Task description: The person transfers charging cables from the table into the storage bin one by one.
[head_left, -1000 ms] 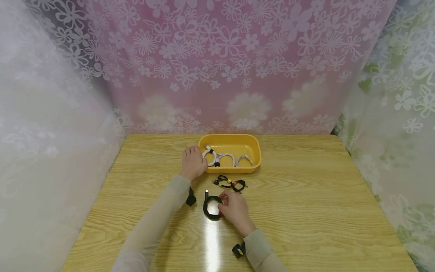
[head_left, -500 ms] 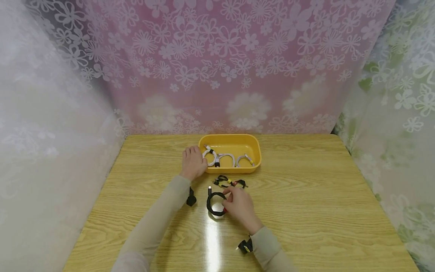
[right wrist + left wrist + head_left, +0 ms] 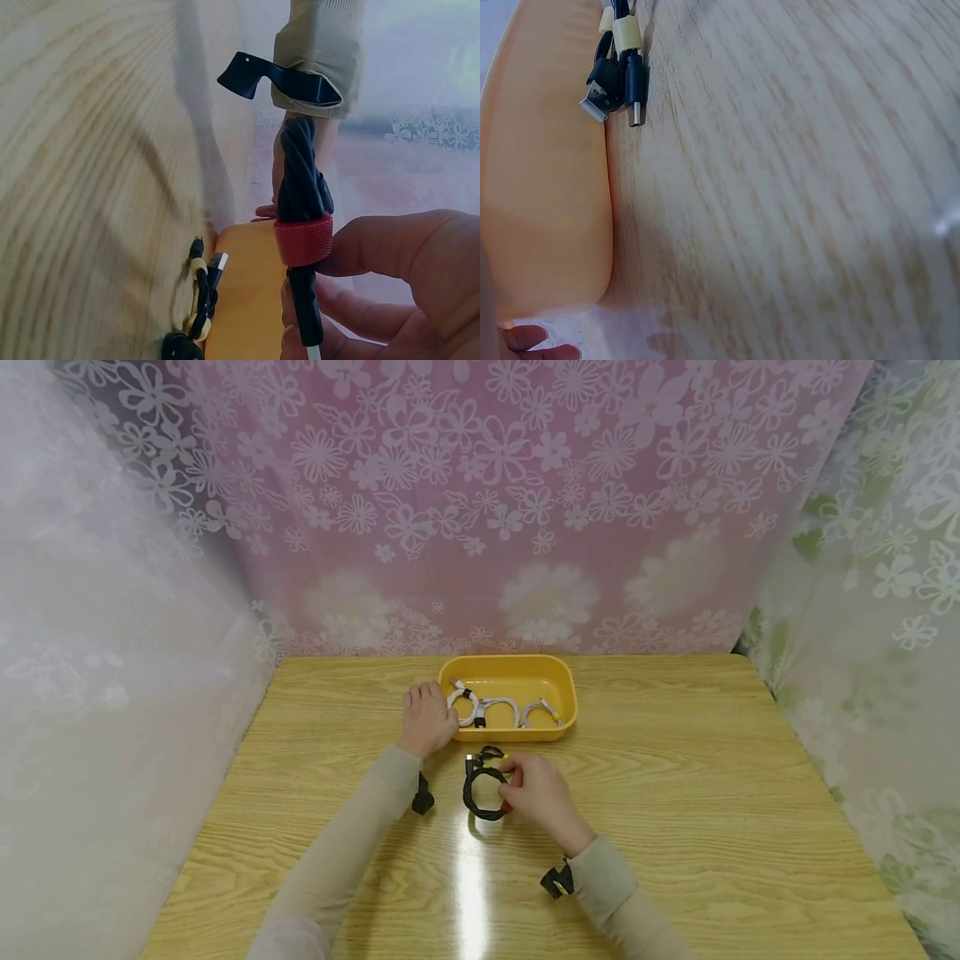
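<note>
Head view. The person's right hand [image 3: 542, 793] pinches a black coiled cable [image 3: 483, 812] at its right side. Over the last second, hand and coil have moved away from the body, toward the yellow plastic box [image 3: 517, 735]. The hand and coil now cover much of the smaller black cables [image 3: 491, 752] in front of the box. The left hand [image 3: 427, 718] has stayed at the box's near left corner, apparently gripping it there. Three white coiled cables [image 3: 477, 713] inside lie as before. Meaning for the work: the black coil is nearer the box but outside it, not yet put down.

Left wrist view. The outer wall of the box runs up the left side. Just beside it on the wood-grain table [image 3: 780, 187] lie two plugs of a small black cable, one a USB-A plug [image 3: 596, 105], bound with a pale yellow band [image 3: 628, 34]. Fingertips show past the box's end; the thumb is not visible here.

Right wrist view. Thumb at the red strap [image 3: 304, 240] of the coil, other fingers behind. The coil is seen edge-on, its plug end pointing down the frame, and looks clear of the table.
</note>
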The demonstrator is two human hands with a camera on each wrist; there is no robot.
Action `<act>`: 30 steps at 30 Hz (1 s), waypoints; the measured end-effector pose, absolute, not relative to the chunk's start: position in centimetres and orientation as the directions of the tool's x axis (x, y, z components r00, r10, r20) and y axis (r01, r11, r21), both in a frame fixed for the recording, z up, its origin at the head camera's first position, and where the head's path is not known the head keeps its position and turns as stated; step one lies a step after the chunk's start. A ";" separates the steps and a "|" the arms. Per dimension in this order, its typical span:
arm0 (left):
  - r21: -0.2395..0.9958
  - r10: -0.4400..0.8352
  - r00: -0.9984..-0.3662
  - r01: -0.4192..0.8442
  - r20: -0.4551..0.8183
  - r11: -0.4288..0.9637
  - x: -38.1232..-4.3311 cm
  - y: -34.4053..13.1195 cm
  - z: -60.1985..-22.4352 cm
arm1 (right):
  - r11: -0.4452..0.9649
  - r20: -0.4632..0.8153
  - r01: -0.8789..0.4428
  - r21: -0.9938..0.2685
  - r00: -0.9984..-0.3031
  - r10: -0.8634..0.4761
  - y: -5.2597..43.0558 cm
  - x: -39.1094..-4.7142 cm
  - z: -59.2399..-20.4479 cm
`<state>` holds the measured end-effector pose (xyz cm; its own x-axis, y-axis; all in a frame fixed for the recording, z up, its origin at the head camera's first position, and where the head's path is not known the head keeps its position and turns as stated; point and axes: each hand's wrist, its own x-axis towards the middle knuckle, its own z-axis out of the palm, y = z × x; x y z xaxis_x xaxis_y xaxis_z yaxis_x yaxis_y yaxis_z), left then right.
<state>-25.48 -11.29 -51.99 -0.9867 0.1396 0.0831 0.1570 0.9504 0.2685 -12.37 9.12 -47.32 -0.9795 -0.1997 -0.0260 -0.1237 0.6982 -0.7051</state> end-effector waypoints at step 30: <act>0.292 0.138 -0.988 0.151 0.063 0.944 -25.4 -11.3 -51.9 | 0.669 0.001 -0.164 -0.725 -0.971 -0.238 10.6 -17.2 -43.9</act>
